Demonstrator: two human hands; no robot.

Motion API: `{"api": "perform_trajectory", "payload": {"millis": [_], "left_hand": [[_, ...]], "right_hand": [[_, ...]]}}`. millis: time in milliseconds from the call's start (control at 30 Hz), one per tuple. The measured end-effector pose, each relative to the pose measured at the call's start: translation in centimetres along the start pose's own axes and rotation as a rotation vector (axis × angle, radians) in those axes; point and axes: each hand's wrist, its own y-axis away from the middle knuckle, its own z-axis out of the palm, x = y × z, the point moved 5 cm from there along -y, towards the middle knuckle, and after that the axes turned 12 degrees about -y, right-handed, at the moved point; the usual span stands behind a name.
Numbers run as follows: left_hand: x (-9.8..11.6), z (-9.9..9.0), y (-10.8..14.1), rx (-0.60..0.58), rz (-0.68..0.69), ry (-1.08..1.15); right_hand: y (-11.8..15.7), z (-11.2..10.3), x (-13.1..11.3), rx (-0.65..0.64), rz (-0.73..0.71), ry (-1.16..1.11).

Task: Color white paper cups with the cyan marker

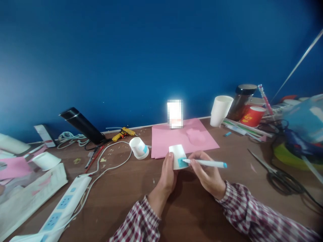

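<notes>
My left hand [168, 174] is closed around a white paper cup [176, 151], which is tilted so that its side faces me. A blue patch of colour marks the lower part of that side. In my right hand [205, 173] is a white marker with a blue end [209, 163], its tip touching the blue patch. Beyond the cup lie pink paper sheets [164, 137], with a loose pink piece [196, 136] on top. A second white cup [138, 148] with a blue band stands upside down to the left. A small blue marker cap [227, 134] lies at the right.
A power strip [64, 205], white cable and yellow glue gun [123, 133] are on the left, near a black flask [82, 124]. Scissors [277, 176], stacked paper cups [220, 111] and a red cup [253, 116] are on the right. A bright, pixelated object [175, 114] stands by the wall.
</notes>
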Motion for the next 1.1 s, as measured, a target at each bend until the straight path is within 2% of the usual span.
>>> {"api": "perform_trajectory", "payload": {"millis": [167, 367, 533, 733, 900, 1033, 1100], "left_hand": [[0.08, -0.15, -0.06, 0.033, -0.013, 0.016], [-0.07, -0.23, -0.13, 0.051, -0.036, 0.044], [-0.14, -0.34, -0.22, 0.053, -0.032, 0.037], [-0.13, -0.39, -0.17, 0.066, -0.042, 0.071], [0.00, -0.14, -0.15, 0.042, -0.020, 0.036], [0.07, -0.17, -0.20, 0.089, -0.037, 0.085], [0.12, -0.14, -0.16, 0.098, -0.053, 0.087]], "right_hand": [[-0.12, 0.24, -0.25, -0.087, -0.015, 0.054], [-0.02, -0.30, -0.12, 0.005, -0.017, 0.040], [-0.04, 0.05, 0.05, -0.058, -0.002, 0.047], [-0.17, -0.49, 0.24, 0.057, 0.010, 0.014], [0.05, 0.18, -0.11, -0.044, 0.004, 0.063], [-0.14, -0.58, -0.15, 0.077, -0.020, 0.055], [-0.21, -0.63, -0.08, 0.082, -0.009, 0.035]]}}
